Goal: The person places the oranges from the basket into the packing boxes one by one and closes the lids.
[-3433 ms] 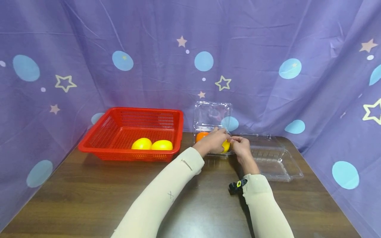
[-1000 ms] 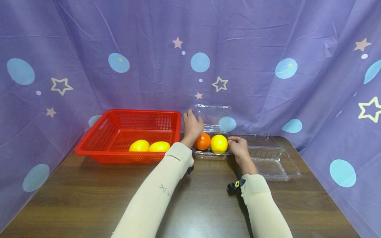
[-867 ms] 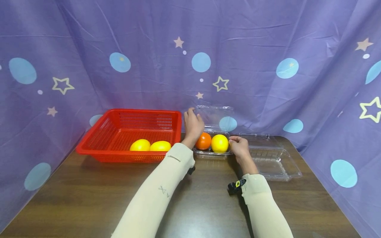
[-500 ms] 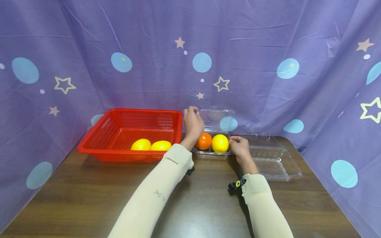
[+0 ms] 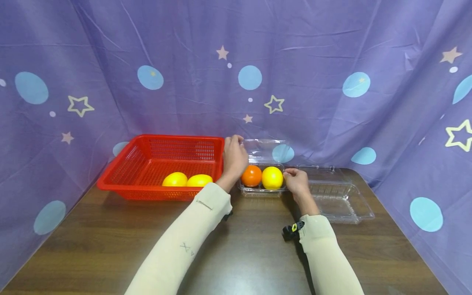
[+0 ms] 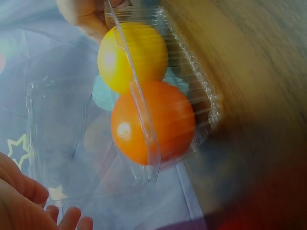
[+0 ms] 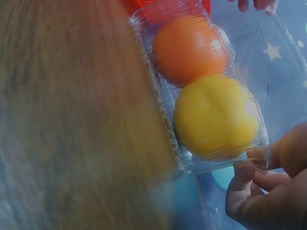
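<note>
In the head view, a clear plastic clamshell box [image 5: 262,192] stands on the table with its hinged lid [image 5: 262,147] tilted up at the back. Inside sit a round orange fruit [image 5: 251,176] and a round yellow fruit [image 5: 272,178], side by side. My left hand [image 5: 235,157] is at the lid's left upper corner; the left wrist view shows thumb and fingertips pinching around that corner. With thumb and fingers, my right hand [image 7: 268,182] pinches the box's right end rim beside the yellow fruit.
A red plastic basket [image 5: 121,188] to the left holds two yellow fruits [image 5: 187,179]. Right of my right hand lies another clear clamshell box [image 5: 339,203], its lid laid back. The brown wooden table [image 5: 250,246] ends at a purple curtain [image 5: 317,123] with stars and dots.
Earlier my left hand was over the yellow fruit inside the box; it has since moved left to the lid. The lid's top edge has come down and forward. My right hand stays at the rim.
</note>
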A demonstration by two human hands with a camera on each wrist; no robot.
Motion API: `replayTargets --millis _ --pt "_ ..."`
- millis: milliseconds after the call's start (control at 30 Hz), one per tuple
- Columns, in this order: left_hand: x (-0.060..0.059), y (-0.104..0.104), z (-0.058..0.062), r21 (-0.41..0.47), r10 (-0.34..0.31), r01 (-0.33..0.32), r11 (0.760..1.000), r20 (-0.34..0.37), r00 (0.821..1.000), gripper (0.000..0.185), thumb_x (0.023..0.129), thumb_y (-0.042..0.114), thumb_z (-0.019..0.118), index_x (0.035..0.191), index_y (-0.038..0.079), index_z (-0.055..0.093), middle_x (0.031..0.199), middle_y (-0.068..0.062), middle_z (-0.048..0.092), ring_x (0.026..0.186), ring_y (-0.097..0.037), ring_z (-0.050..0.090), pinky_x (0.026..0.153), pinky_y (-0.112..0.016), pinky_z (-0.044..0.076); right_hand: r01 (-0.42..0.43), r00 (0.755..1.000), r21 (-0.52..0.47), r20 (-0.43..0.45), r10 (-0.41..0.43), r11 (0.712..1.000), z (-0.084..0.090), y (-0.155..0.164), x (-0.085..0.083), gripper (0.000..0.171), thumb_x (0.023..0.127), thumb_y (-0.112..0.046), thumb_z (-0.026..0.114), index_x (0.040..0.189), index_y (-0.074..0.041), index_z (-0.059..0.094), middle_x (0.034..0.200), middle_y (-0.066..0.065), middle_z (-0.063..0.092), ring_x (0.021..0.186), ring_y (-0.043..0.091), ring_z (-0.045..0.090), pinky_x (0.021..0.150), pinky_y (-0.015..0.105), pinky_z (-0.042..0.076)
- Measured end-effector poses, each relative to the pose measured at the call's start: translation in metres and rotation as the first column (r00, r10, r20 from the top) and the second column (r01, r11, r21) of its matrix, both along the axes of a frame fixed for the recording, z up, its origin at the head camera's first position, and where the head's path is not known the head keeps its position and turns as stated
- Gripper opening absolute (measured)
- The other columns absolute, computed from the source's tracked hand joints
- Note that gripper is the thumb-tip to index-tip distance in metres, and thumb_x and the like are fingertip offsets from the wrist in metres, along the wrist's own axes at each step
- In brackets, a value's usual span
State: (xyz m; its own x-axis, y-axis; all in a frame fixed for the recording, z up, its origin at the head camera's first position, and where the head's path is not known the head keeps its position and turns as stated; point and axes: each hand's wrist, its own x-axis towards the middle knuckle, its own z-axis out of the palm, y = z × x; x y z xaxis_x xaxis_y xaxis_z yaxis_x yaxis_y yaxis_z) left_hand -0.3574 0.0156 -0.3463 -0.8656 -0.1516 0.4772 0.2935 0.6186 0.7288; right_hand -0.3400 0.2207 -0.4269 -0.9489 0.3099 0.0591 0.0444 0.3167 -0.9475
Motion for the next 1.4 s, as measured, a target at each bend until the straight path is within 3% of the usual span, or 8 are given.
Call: replayTargets --millis 100,300,400,567,767,1033,1167,1400 --pt "0.001 -0.004 0.000 -0.031 -0.019 0.019 0.999 -0.004 1.000 0.019 0.101 0.006 0.054 0.118 0.004 0.064 0.118 -0.015 0.058 0.106 -0.035 0.060 0.097 -0.044 0.048 0.002 0.999 0.168 -0.034 0.004 0.986 0.001 0.001 0.002 0.029 0.100 -0.009 0.057 0.119 0.011 0.067 0.109 0.026 0.066 0.097 0.034 0.060 0.082 0.037 0.050" --pt "0.005 -0.012 0.001 -0.098 -0.068 0.066 0.993 -0.019 0.997 0.016 0.099 0.008 0.058 0.112 0.004 0.066 0.111 -0.015 0.061 0.106 -0.034 0.060 0.096 -0.045 0.047 -0.002 0.995 0.449 -0.090 0.048 0.894 0.020 0.004 0.010 0.037 0.098 -0.014 0.059 0.125 0.012 0.064 0.112 0.028 0.070 0.110 0.045 0.063 0.096 0.054 0.049" --pt "0.009 -0.016 0.002 -0.154 -0.092 0.089 0.984 -0.017 0.996 0.015 0.099 0.009 0.059 0.109 0.004 0.067 0.109 -0.013 0.062 0.105 -0.033 0.062 0.095 -0.047 0.048 0.000 0.992 0.501 -0.112 0.064 0.866 0.035 0.006 0.017 0.043 0.097 -0.012 0.060 0.132 0.013 0.058 0.111 0.030 0.069 0.110 0.049 0.062 0.097 0.057 0.047" --pt "0.017 -0.022 0.005 -0.260 -0.119 0.112 0.959 -0.011 0.993 0.013 0.096 0.009 0.061 0.103 0.004 0.070 0.102 -0.012 0.064 0.098 -0.032 0.063 0.091 -0.046 0.051 0.035 0.988 0.512 -0.148 0.048 0.858 0.057 0.006 0.028 0.052 0.096 -0.012 0.063 0.141 0.009 0.048 0.115 0.030 0.062 0.110 0.047 0.057 0.098 0.060 0.042" --pt "0.026 -0.027 0.006 -0.350 -0.135 0.127 0.928 0.002 0.991 0.011 0.094 0.009 0.062 0.097 0.005 0.072 0.099 -0.010 0.066 0.094 -0.032 0.065 0.086 -0.049 0.052 0.064 0.975 0.551 -0.211 0.064 0.832 0.074 0.003 0.039 0.043 0.094 -0.008 0.066 0.132 0.006 0.053 0.124 0.030 0.058 0.116 0.049 0.051 0.103 0.057 0.038" --pt "0.032 -0.033 0.001 -0.455 -0.167 0.132 0.881 -0.037 0.985 0.011 0.093 0.009 0.064 0.092 0.008 0.075 0.093 -0.006 0.069 0.090 -0.031 0.066 0.078 -0.049 0.049 0.026 0.965 0.689 -0.205 0.161 0.724 0.082 -0.003 0.050 0.025 0.092 -0.006 0.070 0.115 0.002 0.065 0.117 0.027 0.059 0.111 0.050 0.051 0.096 0.062 0.042" --pt "0.037 -0.036 -0.001 -0.505 -0.183 0.132 0.853 -0.053 0.982 0.010 0.093 0.009 0.066 0.090 0.009 0.075 0.091 -0.005 0.070 0.088 -0.031 0.066 0.074 -0.047 0.048 0.033 0.945 0.747 -0.240 0.223 0.665 0.081 -0.003 0.051 0.018 0.088 -0.002 0.073 0.105 0.002 0.068 0.107 0.024 0.064 0.102 0.047 0.056 0.090 0.059 0.045" --pt "0.046 -0.038 -0.007 -0.578 -0.183 0.119 0.808 -0.054 0.982 0.008 0.092 0.014 0.070 0.088 0.012 0.077 0.087 -0.003 0.071 0.085 -0.030 0.064 0.073 -0.047 0.045 0.046 0.895 0.856 -0.264 0.360 0.514 0.077 0.000 0.050 0.012 0.084 0.001 0.075 0.095 0.001 0.070 0.093 0.018 0.066 0.084 0.041 0.057 0.080 0.051 0.047"
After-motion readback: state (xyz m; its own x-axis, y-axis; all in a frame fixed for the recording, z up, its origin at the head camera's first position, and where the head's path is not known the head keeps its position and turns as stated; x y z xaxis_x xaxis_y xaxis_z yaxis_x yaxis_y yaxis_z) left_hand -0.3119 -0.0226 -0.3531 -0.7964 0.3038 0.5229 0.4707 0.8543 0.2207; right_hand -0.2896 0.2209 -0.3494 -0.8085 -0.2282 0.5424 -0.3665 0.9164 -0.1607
